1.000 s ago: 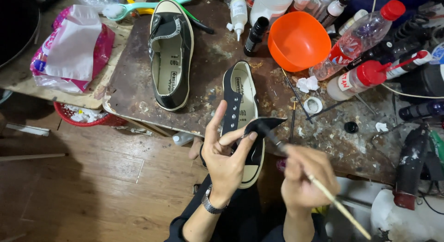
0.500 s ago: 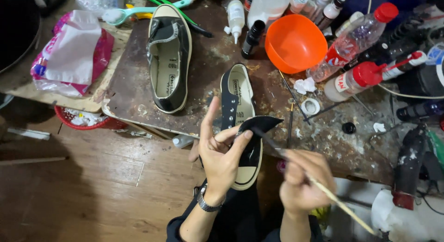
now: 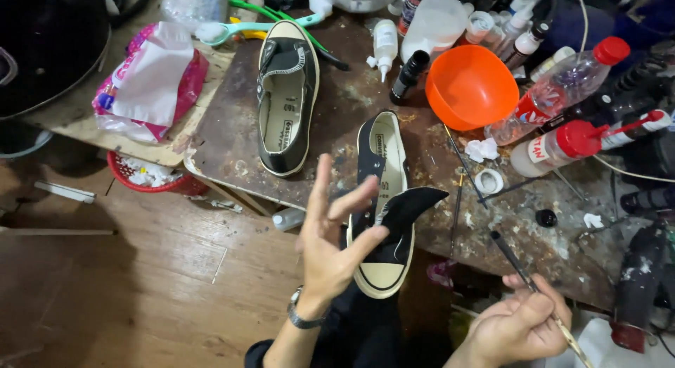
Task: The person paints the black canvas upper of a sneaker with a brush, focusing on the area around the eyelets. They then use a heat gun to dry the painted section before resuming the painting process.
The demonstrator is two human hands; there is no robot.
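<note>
A black low sneaker with a cream sole (image 3: 385, 199) lies at the near edge of the stained workbench (image 3: 351, 104), toe toward me, its black tongue flipped out to the right. My left hand (image 3: 332, 236) touches the sneaker's side with thumb and forefinger, the other fingers spread. My right hand (image 3: 519, 327) is low at the right and holds a thin brush (image 3: 524, 275), its dark tip pointing up-left, apart from the shoe. A second black sneaker (image 3: 287, 97) lies further back on the bench.
An orange plastic bowl (image 3: 470, 85) sits behind the near shoe. Several bottles, including two red-capped ones (image 3: 562, 144), crowd the right side. A pink and white bag (image 3: 151, 79) lies at the left over a red basket (image 3: 151, 176). Wooden floor shows below.
My right hand has pulled the brush back from the shoe's tongue, down and to the right. My left hand has opened its fingers and rests only lightly on the shoe.
</note>
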